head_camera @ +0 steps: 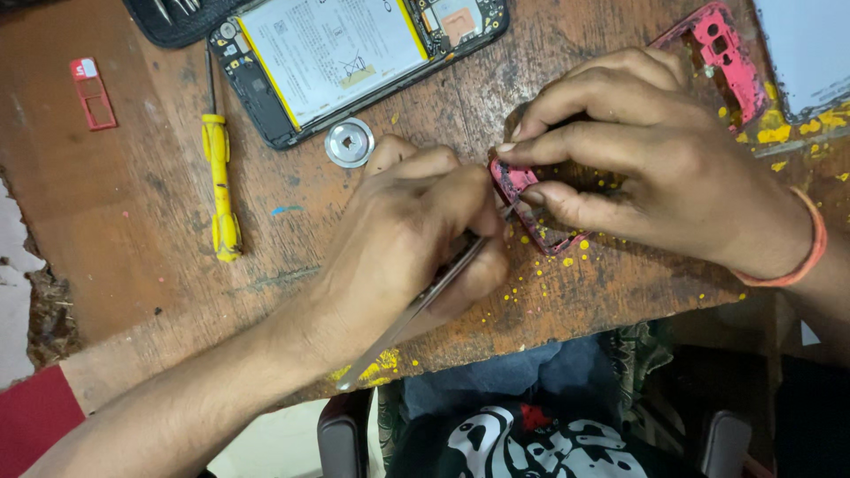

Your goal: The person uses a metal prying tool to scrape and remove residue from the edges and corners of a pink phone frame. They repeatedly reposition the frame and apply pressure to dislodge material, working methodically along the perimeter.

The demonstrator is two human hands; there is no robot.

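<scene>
Tweezers (416, 305) in left hand (416, 230), right hand (637, 150) pinning pink frame (522, 190).

1. Both forearms are bare, with no sleeves showing
2. The right hand (655, 168) has an orange-pink band (801, 257) round its wrist
3. The left hand (416, 235) wears nothing

L hand (416, 235) grips metal tweezers (416, 305), tips at red phone frame (531, 208); R hand (637, 155) presses frame down on wooden table (133, 221). Yellow screwdriver (220, 181), opened phone (345, 53), round metal disc (349, 142) nearby.
</scene>
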